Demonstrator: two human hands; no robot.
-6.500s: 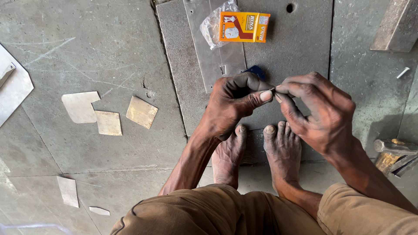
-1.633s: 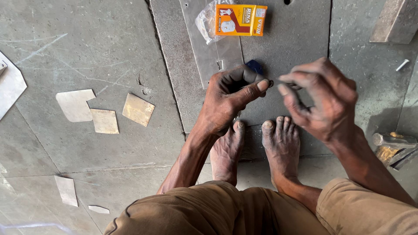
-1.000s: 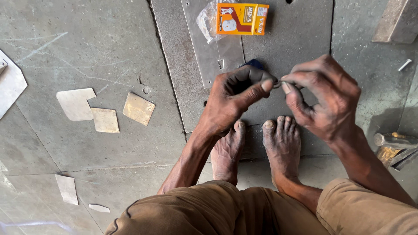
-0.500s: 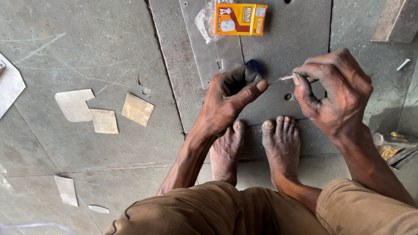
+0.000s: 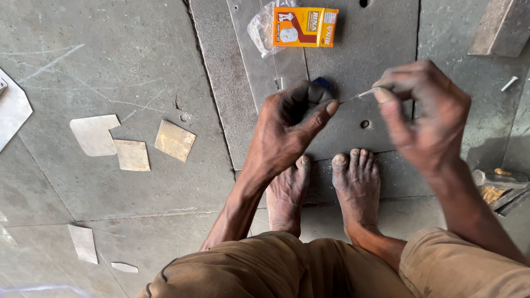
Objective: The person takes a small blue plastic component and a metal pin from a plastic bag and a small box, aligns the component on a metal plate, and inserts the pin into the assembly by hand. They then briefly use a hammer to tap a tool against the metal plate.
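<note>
The person squats barefoot on a grey stone floor point(image 5: 110, 60), both hands raised over a metal plate point(image 5: 381, 44) that lies flat on it. The left hand point(image 5: 292, 124) is curled, thumb stretched out to the right, its grip closed around a small blue thing point(image 5: 323, 84) of which only a corner shows above the fingers. The right hand point(image 5: 428, 118) pinches a thin, pale sliver point(image 5: 361, 95) between thumb and forefinger; the sliver runs left toward the left thumb tip, and whether it touches it cannot be told. The right hand is blurred.

Both feet point(image 5: 326, 187) rest at the near edge of the plate, just below the hands. A small hole point(image 5: 365, 124) in the plate lies between the hands. At the far end of the plate sits an orange box point(image 5: 305, 26) with a crumpled clear wrapper point(image 5: 260, 30) beside it. To the left, well apart, three flat metal offcuts point(image 5: 132, 140) lie on the floor, and two smaller scraps point(image 5: 84, 243) lie nearer the knee. At the right edge a tool point(image 5: 499, 185) with yellowish grime lies on the floor.
</note>
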